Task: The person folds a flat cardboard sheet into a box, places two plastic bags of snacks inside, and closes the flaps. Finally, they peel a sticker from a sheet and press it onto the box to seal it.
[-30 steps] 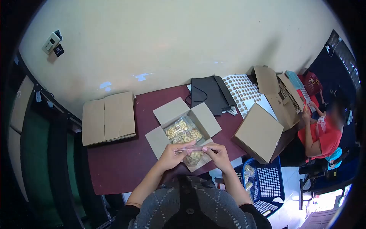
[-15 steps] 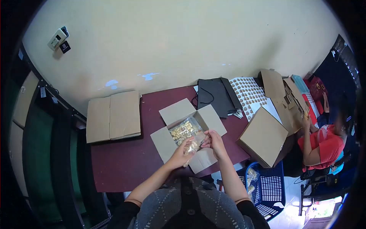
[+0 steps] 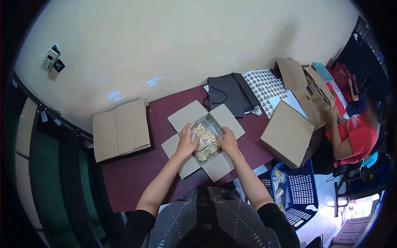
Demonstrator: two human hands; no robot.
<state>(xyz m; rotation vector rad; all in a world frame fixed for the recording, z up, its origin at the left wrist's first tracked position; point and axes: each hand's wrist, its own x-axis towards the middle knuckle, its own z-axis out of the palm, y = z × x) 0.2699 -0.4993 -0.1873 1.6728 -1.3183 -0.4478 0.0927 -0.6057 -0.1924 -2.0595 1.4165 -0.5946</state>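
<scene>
An open cardboard box (image 3: pixel 188 118) stands in the middle of the table with its flaps spread outward. Inside its mouth lies a clear plastic bag of pale curved nuts that look like cashews (image 3: pixel 205 142). My left hand (image 3: pixel 187 142) grips the bag's left side, thumb on top. From the opposite side my right hand (image 3: pixel 227 142) holds the same bag, its fingertips partly hidden against the box wall. What lies under the bag is mostly covered.
Folded cardboard boxes (image 3: pixel 122 130) lie at left on the maroon table (image 3: pixel 132 182). Behind are a black bag (image 3: pixel 226 97) and sticker sheets (image 3: pixel 269 89). A closed box (image 3: pixel 287 133) and a blue basket (image 3: pixel 300 190) holding bags are at right, near a seated person in red (image 3: pixel 357 140).
The bag, held near the box's front edge before, has moved forward and down into the box mouth. My hands now sit on its two sides. The camera view has shifted slightly.
</scene>
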